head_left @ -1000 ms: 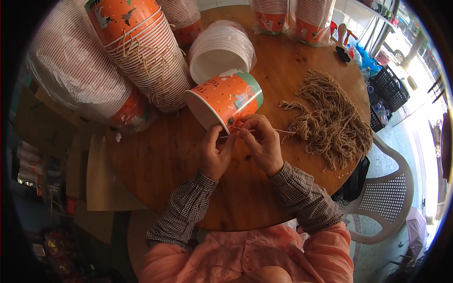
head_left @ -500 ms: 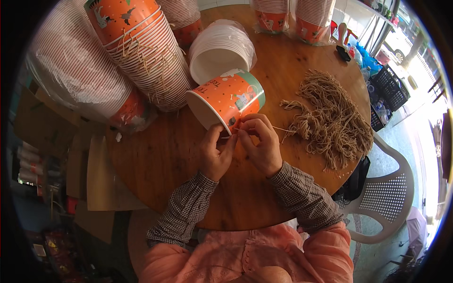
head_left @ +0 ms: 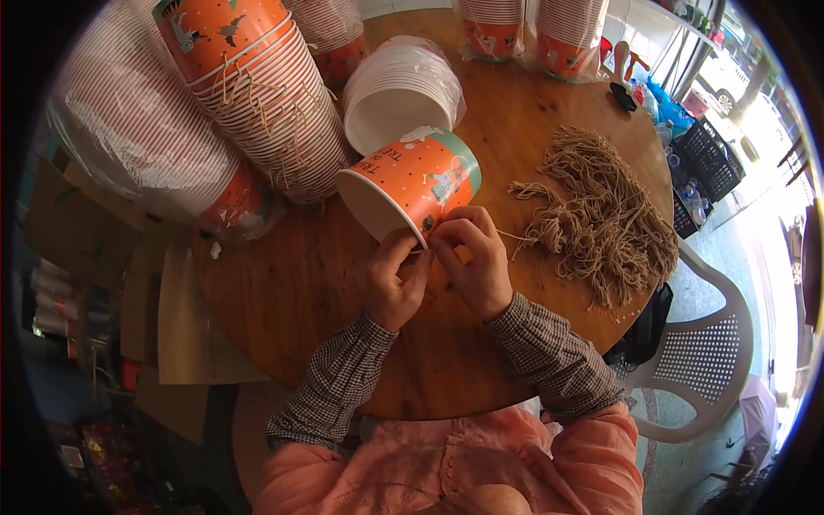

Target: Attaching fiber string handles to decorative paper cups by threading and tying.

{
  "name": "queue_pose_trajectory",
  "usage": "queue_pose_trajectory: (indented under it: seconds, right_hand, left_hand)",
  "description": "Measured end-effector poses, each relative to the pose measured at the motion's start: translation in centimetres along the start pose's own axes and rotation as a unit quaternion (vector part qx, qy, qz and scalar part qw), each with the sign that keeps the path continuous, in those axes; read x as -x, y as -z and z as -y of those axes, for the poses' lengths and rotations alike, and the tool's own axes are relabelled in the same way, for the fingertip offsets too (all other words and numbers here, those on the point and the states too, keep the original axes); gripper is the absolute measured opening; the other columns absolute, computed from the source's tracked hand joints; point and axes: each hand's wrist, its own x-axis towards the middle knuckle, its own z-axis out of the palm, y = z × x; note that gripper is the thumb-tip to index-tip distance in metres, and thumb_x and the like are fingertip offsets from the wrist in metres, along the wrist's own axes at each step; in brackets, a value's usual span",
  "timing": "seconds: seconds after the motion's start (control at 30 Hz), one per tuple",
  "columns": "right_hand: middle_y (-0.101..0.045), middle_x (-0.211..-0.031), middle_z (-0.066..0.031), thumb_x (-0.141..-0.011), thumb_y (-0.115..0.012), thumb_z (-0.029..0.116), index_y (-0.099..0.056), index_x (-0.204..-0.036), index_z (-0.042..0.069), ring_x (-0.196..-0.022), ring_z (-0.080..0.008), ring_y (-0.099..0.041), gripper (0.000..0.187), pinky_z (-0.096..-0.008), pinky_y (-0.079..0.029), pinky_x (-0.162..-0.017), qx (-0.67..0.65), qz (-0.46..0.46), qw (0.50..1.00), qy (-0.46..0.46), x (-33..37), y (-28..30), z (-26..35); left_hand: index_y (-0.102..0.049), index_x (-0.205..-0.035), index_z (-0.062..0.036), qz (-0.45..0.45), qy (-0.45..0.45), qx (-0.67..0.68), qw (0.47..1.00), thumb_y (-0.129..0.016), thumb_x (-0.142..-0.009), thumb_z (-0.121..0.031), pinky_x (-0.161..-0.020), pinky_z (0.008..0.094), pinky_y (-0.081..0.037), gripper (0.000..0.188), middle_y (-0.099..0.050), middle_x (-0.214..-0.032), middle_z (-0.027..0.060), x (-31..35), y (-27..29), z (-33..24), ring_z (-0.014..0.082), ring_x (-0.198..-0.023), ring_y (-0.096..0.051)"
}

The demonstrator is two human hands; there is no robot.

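An orange paper bucket (head_left: 416, 180) with a green band and white rim lies tilted on its side, its mouth toward the lower left. My left hand (head_left: 396, 281) is closed on its near rim, with fingertips reaching inside the mouth. Against the outer wall beside that rim, my right hand (head_left: 475, 264) pinches a thin twine cord (head_left: 513, 236), whose free end sticks out to the right past the knuckles. The fingertips hide where cord and wall meet. Right of the hands lies a tangled heap of tan twine cords (head_left: 605, 219).
Behind the bucket stands a plastic-wrapped stack of white tubs (head_left: 403, 90). A tall stack of orange buckets with twine handles (head_left: 275, 116) leans at the left, beside bagged stacks (head_left: 142, 112). More bagged buckets (head_left: 571, 39) stand at the wooden table's (head_left: 300, 318) far edge. A plastic chair (head_left: 699, 348) is at right.
The bucket has shifted very slightly to the left. My right fingertips have drawn in closer to the rim, still pinching the cord; my left hand keeps its hold.
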Motion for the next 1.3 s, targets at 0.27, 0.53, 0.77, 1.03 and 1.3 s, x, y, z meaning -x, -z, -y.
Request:
queue_pose_trajectory:
  seconds: [0.27,0.53,0.77,1.03,1.3]
  right_hand:
    - [-0.057,-0.098,-0.0129,-0.084,-0.063,0.004,-0.06,-0.097,0.003,-0.086,-0.0272,-0.062,0.014,-0.0359,-0.053,-0.07,0.066,0.028,0.997,0.005,-0.5,0.8,-0.7]
    - [-0.064,-0.089,-0.0196,-0.084,-0.055,0.013,-0.066,-0.093,0.002,-0.084,-0.0361,-0.063,0.018,-0.0449,-0.051,-0.075,0.489,-0.062,0.858,-0.146,-3.9,15.0,-9.5]
    - [-0.067,-0.097,-0.0131,-0.084,-0.054,0.006,-0.066,-0.102,0.007,-0.093,-0.0318,-0.062,0.022,-0.0389,-0.048,-0.082,0.575,-0.196,0.792,-0.058,-3.7,17.3,-6.8]
    - [-0.063,-0.089,-0.0124,-0.082,-0.068,0.015,-0.063,-0.105,0.005,-0.064,-0.0237,-0.061,0.025,-0.0334,-0.049,-0.061,0.214,0.094,0.972,-0.007,-2.3,3.9,-1.4]
    - [-0.065,-0.084,-0.015,-0.085,-0.063,0.008,-0.06,-0.102,0.003,-0.072,-0.0264,-0.064,0.018,-0.0343,-0.051,-0.064,0.164,0.06,0.984,0.041,-1.1,0.9,-2.7]
  left_hand:
    - [-0.061,-0.091,0.0021,-0.063,0.058,0.029,0.996,-0.065,-0.086,-0.001,-0.063,0.0234,-0.048,0.007,-0.062,-0.085,0.0057,0.2,0.0,2.0,0.0103,-0.073,-0.06]
    - [-0.06,-0.087,0.0002,-0.089,0.038,0.0,0.995,-0.066,-0.087,-0.006,-0.054,0.022,-0.04,0.008,-0.054,-0.073,0.0006,0.0,0.2,3.3,0.0051,-0.061,-0.045]
    - [-0.061,-0.088,0.0011,-0.097,0.039,-0.007,0.995,-0.067,-0.087,-0.007,-0.056,0.0217,-0.042,0.01,-0.057,-0.076,0.0013,-0.2,0.3,2.7,0.0048,-0.063,-0.048]
    - [-0.063,-0.09,0.0004,-0.112,0.077,0.007,0.991,-0.07,-0.086,-0.009,-0.064,0.0228,-0.048,0.013,-0.063,-0.083,0.0037,-0.1,1.0,3.7,0.0076,-0.073,-0.058]
    - [-0.061,-0.085,-0.0009,-0.159,0.036,-0.033,0.986,-0.071,-0.083,-0.006,-0.064,0.0284,-0.048,0.011,-0.061,-0.081,0.0083,-0.7,1.4,4.7,0.0165,-0.072,-0.061]
